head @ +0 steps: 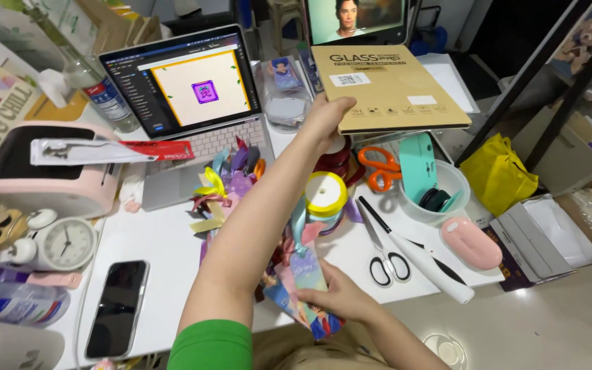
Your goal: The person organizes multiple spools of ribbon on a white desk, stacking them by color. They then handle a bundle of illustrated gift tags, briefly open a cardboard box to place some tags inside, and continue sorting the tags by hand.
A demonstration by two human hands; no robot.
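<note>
My left hand (pixel 328 118) reaches far forward over the desk and grips the near left corner of a flat brown cardboard package (pixel 392 85), held up above the table. Close to my body, my right hand (pixel 340 296) holds a colourful printed card (pixel 307 273) with a light blue ribbon tied to it. Under my left arm lie a pile of coloured ribbon pieces (pixel 231 179) and a yellow ribbon spool (pixel 326 192).
An open laptop (pixel 190 89) stands at the back. On the white table (pixel 166 243) lie a black phone (pixel 118 307), white scissors (pixel 381 250), orange scissors (pixel 378 166), a white pen-shaped tool (pixel 427 264), a pink mouse (pixel 471 242), a clock (pixel 67 244) and a pink printer (pixel 42 171).
</note>
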